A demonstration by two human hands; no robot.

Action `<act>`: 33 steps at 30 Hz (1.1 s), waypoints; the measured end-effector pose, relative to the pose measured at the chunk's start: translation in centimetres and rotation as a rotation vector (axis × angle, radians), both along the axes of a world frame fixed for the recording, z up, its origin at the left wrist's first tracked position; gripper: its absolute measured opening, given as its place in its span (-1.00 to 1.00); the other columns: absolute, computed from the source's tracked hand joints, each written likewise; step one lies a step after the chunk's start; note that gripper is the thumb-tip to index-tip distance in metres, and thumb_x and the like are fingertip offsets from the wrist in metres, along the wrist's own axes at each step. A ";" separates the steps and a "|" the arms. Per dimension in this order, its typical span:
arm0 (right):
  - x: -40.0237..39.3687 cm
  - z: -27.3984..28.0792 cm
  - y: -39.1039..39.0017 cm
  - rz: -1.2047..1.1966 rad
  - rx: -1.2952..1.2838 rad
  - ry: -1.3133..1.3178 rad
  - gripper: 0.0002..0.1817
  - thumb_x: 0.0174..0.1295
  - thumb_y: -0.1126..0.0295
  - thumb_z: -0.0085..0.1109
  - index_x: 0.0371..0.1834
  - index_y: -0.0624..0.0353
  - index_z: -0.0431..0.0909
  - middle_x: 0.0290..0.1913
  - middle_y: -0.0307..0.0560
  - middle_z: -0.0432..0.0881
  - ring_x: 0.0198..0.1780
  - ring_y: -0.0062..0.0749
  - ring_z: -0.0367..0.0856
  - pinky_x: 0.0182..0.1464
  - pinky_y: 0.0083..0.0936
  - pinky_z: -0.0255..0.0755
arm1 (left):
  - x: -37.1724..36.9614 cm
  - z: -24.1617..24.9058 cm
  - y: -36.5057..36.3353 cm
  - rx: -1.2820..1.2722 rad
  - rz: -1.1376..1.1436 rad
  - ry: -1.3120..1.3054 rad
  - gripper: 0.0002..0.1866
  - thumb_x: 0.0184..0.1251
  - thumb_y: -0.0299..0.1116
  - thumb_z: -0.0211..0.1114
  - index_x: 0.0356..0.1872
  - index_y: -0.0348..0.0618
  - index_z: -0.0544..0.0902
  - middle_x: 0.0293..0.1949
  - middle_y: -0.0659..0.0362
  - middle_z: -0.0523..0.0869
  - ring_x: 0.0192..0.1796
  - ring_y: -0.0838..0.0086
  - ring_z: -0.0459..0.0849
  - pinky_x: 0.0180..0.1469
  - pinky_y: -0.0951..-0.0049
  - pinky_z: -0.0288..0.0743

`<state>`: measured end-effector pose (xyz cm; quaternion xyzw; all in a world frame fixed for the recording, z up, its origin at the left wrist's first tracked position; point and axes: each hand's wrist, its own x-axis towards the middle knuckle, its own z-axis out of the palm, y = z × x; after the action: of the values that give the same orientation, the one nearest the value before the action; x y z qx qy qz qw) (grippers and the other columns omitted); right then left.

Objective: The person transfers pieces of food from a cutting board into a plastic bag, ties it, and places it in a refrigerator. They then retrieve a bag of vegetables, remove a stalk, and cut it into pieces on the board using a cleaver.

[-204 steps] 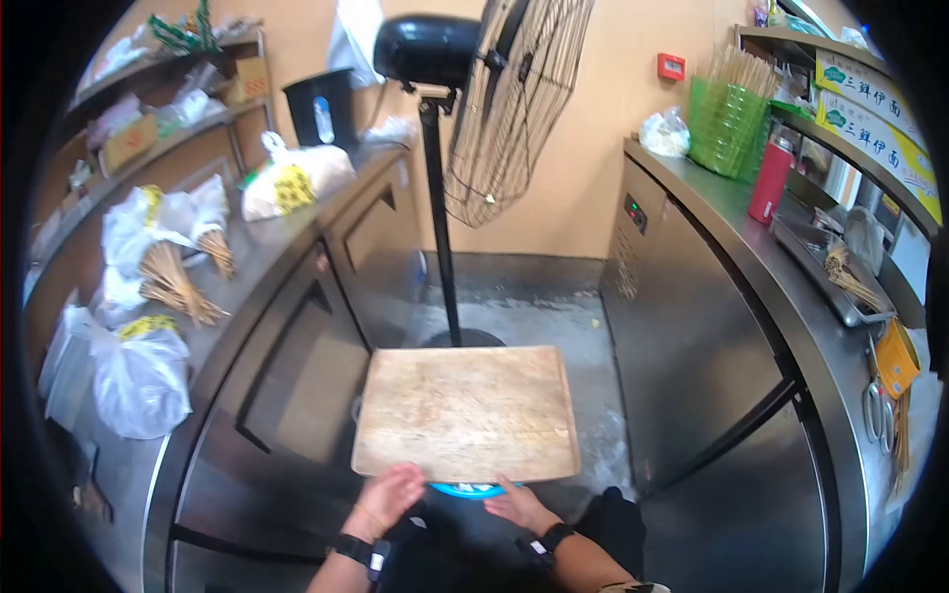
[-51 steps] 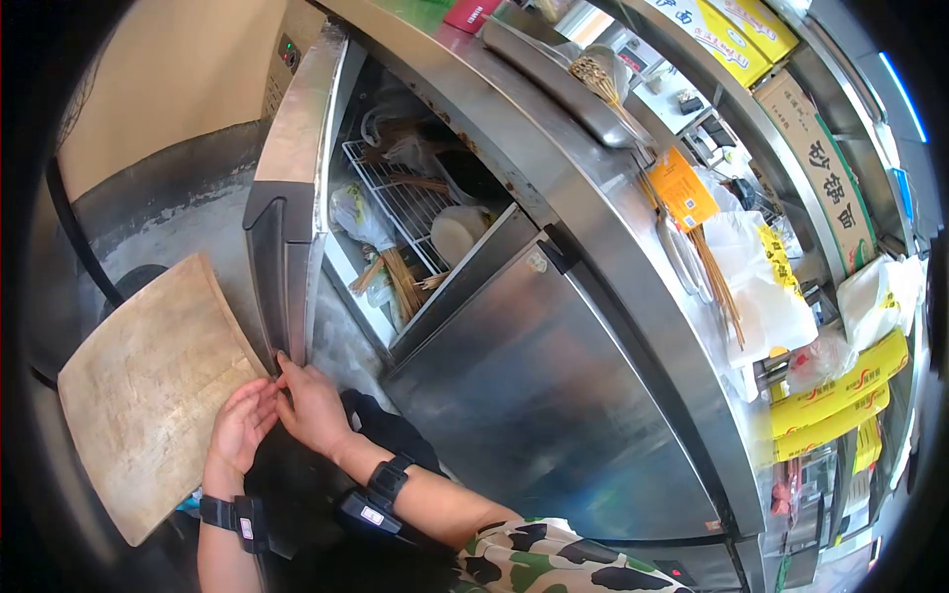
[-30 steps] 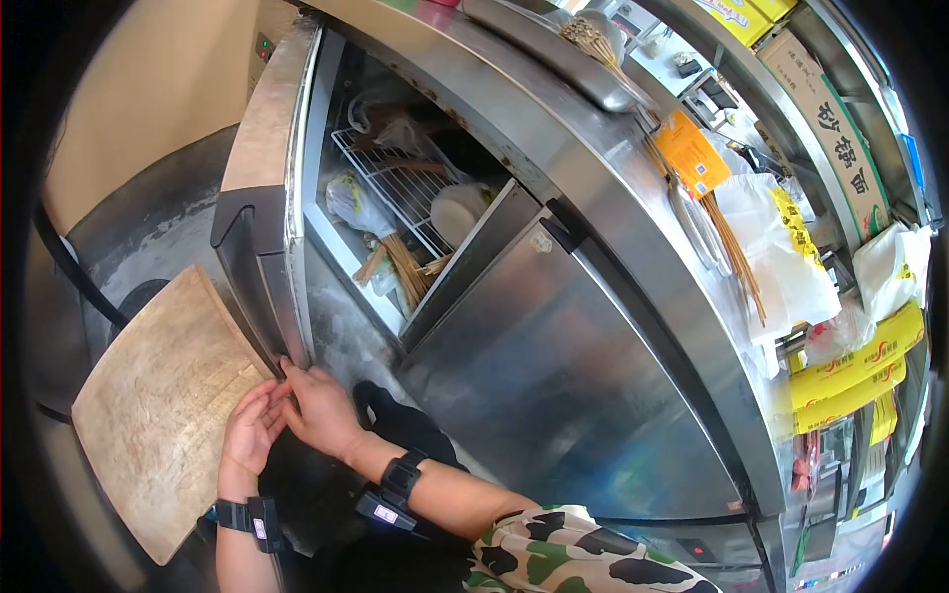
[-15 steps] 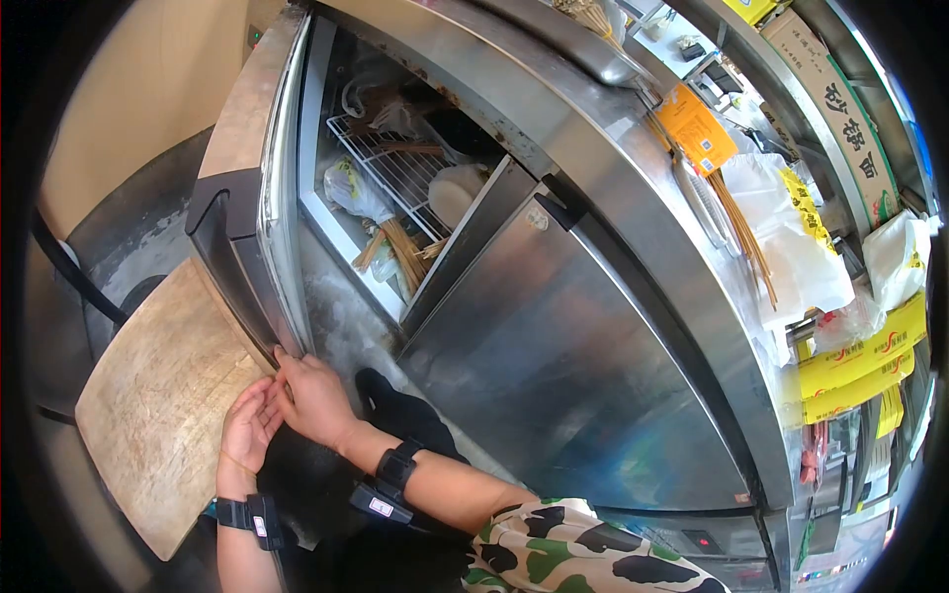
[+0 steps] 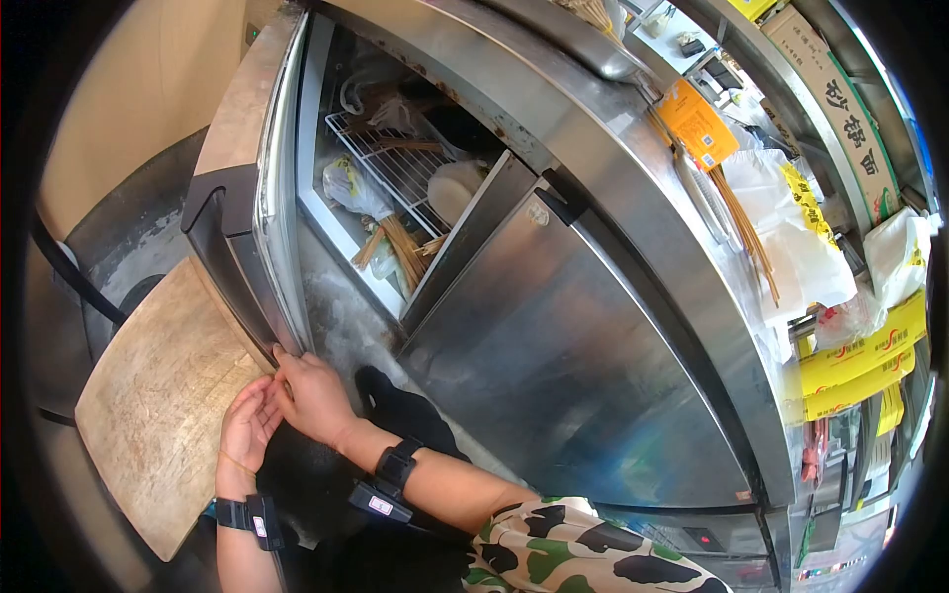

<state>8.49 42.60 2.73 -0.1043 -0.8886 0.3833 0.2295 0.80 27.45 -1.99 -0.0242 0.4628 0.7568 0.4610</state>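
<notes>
The right hand (image 5: pixel 314 395) is lying at lower centre-left of the frame, its fingertips pressing against the bottom corner of the open fridge door (image 5: pixel 259 212). The fingers are stretched out fairly flat rather than curled; they are touching the door's edge, and whether they are actually hooking it I cannot tell. The left hand (image 5: pixel 245 427) is sitting just below and to the left of the right, touching it, with its fingers extended and open, resting against the near edge of the wooden board (image 5: pixel 163 400).

The door is standing ajar, and its long edge is running from that lower corner up toward the upper left of the frame, so the whole door is lying above the hands and leaning away from them. The right hand is the nearer one to it; the left is nearer the board, which is filling the lower left with its long axis slanting from lower right to upper left.

Beyond the door, in the upper middle, the fridge interior is showing a wire shelf (image 5: pixel 395 173) carrying bagged goods and bundles of skewers (image 5: pixel 400 252). The steel counter (image 5: pixel 633 188) is sweeping diagonally across the right side.
</notes>
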 end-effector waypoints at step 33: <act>-0.1 0.0 -0.1 -0.013 0.022 -0.023 -0.50 0.06 0.46 0.17 0.13 0.36 0.46 -0.39 -0.02 0.63 -0.24 -0.10 0.56 -0.19 -0.27 0.47 | 0.0 0.2 0.4 -0.021 -0.008 0.006 -0.67 0.45 -0.34 0.04 0.17 -0.17 0.49 0.07 0.14 0.62 0.07 0.41 0.59 0.14 0.38 0.45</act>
<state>8.40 42.51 2.68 -0.1122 -0.8945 0.3709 0.2230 0.84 27.84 -1.84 -0.0251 0.4722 0.7500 0.4625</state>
